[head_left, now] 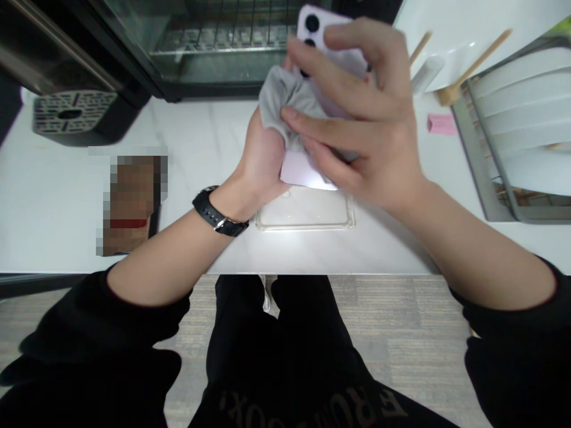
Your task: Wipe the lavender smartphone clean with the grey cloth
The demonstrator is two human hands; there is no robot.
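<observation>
My left hand (261, 157) grips a pale lilac phone (307, 169) from below, its back and camera lenses facing me. My right hand (357, 113) lies over the phone's back, fingers pressed on a grey cloth (285, 98) bunched against it. Both hands hover above the white counter (200, 154). A clear phone case (306, 217) lies flat on the counter just under the phone, near the front edge. A black watch (218, 214) is on my left wrist.
A black glass-fronted oven (214, 53) stands at the back. A black appliance (71, 116) sits at left, a blurred-out object (129, 202) beside it. At right are a dish rack with white plates (521, 119), wooden utensils (473, 68) and a pink eraser-like block (441, 123).
</observation>
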